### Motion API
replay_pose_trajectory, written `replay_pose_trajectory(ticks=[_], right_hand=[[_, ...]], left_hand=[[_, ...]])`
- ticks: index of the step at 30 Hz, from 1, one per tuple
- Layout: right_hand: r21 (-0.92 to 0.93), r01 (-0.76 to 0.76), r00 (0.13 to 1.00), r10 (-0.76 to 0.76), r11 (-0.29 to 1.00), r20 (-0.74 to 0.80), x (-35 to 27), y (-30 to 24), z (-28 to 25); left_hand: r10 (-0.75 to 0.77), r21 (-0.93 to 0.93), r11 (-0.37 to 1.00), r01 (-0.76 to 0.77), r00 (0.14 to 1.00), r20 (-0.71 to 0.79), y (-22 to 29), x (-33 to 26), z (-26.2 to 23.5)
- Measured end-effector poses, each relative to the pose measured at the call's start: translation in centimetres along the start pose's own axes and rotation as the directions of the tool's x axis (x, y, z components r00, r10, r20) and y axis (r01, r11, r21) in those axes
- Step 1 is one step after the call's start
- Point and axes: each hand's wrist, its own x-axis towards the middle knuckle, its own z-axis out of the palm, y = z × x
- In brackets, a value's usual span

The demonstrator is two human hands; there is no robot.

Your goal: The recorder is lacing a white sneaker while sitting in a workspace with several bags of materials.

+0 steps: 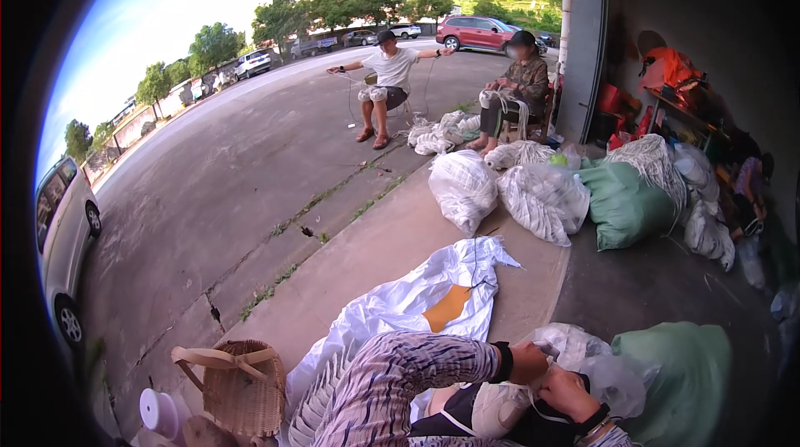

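While I am sitting at the pavement edge, the head view is taking in both of my hands low in the frame.

Left hand (531, 361): closing around a clear plastic bag (596, 364) of white stuff, wrist band showing; fingers are partly hidden, so I cannot tell how tight the grip is.
Right hand (568, 394): pressing down just beside the left, fingers curled onto the pale bundle (500, 407) in my lap.
Step in hand: I am judging this as gathering or tying off the bundle; both hands are working the same spot.
Next move: likely calling for a firmer two-handed pinch, since the plastic looks slippery.
Where the work is lying: on my lap, touching both hands, above the white sack (417, 301) spreading over the concrete.
Around me: a woven basket (237, 384) is standing to my left, a green bag (679, 376) to my right.
Further off: filled white sacks (500, 193) are piling near two seated people (450, 84) handling cord.
In the way: the loose sack folds are crowding my knees.
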Motion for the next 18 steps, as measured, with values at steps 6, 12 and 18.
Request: replay_pose_trajectory(ticks=[6,12,18], right_hand=[[0.104,-0.085,0.994,0.091,0.991,-0.062,0.0,-1.4,0.4],[0.069,-0.080,0.986,0.089,0.994,-0.140,-1.9,0.9,1.6],[0.173,0.100,0.962,-0.051,0.980,-0.267,0.8,-1.8,2.1]], left_hand=[[0.012,0.061,0.998,-0.029,0.962,0.272,1.5,0.4,-1.8],[0.013,-0.421,0.906,-0.041,0.998,-0.068,-1.3,1.9,1.3],[-0.449,-0.943,0.315,0.105,0.892,-0.051,-1.2,-4.8,1.0]])
